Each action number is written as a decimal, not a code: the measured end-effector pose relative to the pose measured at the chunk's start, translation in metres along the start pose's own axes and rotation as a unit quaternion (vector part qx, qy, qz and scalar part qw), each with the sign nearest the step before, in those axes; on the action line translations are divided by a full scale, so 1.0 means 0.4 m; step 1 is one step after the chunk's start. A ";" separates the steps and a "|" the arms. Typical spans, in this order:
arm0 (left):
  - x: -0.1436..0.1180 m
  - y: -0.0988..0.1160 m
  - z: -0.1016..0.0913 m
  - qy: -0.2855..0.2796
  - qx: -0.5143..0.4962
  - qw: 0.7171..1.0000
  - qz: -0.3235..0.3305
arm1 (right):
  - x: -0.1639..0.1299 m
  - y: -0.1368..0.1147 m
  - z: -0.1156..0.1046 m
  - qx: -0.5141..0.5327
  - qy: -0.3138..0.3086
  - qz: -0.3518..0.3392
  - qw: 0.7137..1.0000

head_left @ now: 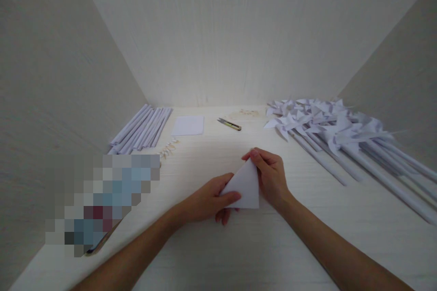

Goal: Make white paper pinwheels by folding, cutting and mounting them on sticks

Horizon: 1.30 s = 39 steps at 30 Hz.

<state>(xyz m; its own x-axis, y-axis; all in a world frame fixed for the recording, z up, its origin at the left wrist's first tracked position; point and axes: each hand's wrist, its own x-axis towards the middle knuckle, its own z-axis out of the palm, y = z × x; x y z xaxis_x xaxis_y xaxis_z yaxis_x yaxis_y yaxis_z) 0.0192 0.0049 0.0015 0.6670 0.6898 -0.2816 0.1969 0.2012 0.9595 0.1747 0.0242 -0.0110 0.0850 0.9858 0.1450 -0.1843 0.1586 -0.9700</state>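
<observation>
Pinching a white paper sheet [244, 188] folded into a triangle at mid-worktop [307, 236], left hand [208, 200] and right hand [271, 177] seem early on this piece, with many finished pinwheels [327, 125] right and rolled sticks [141, 129] unused left.

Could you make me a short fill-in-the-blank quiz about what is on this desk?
1. Both hands hold a white paper folded into a ____.
2. The finished paper pinwheels lie on the ____ side of the desk.
3. The small cutter lies apart from the ____ hand, beyond it.
4. The rolled paper sticks lie at the far ____.

Missing words: triangle; right; right; left
</observation>
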 end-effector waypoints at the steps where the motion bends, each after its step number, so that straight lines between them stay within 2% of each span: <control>1: 0.004 0.000 -0.008 0.006 -0.008 1.000 0.006 | 0.004 0.002 -0.003 -0.003 0.021 -0.003 1.000; 3: 0.012 -0.001 -0.027 0.042 -0.014 0.999 0.022 | 0.013 0.005 -0.008 -0.003 0.060 -0.013 0.998; 6: 0.023 -0.001 -0.055 0.144 -0.024 0.988 0.056 | 0.024 0.010 -0.013 0.006 0.089 -0.021 0.996; 10: 0.028 0.002 -0.071 0.307 -0.048 0.944 0.111 | 0.028 0.014 -0.011 0.015 0.097 -0.017 0.995; 12: 0.028 0.003 -0.070 0.367 -0.066 0.918 0.134 | 0.027 0.015 -0.007 0.026 0.098 -0.013 0.995; 14: 0.029 0.002 -0.068 0.404 -0.087 0.897 0.154 | 0.024 0.014 -0.001 0.046 0.094 0.002 0.994; 18: 0.032 -0.007 -0.063 0.420 -0.121 0.880 0.185 | 0.018 0.007 0.013 0.095 0.079 0.055 0.991; 24: 0.033 -0.010 -0.065 0.409 -0.149 0.881 0.186 | 0.010 -0.003 0.027 0.157 0.012 0.130 0.979; 30: 0.029 -0.007 -0.074 0.401 -0.166 0.874 0.218 | 0.011 -0.001 0.025 0.185 0.043 0.208 0.960; 39: 0.025 -0.010 -0.083 0.371 -0.149 0.882 0.249 | 0.016 0.000 0.019 0.211 0.037 0.202 0.956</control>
<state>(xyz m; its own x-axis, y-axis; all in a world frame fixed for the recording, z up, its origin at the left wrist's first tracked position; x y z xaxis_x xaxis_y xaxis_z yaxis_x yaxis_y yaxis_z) 0.0013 0.0341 -0.0051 -0.0589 0.9875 0.1465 -0.2596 -0.1568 0.9529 0.1676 0.0310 -0.0085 -0.0103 0.9671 -0.2543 -0.5933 -0.2106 -0.7769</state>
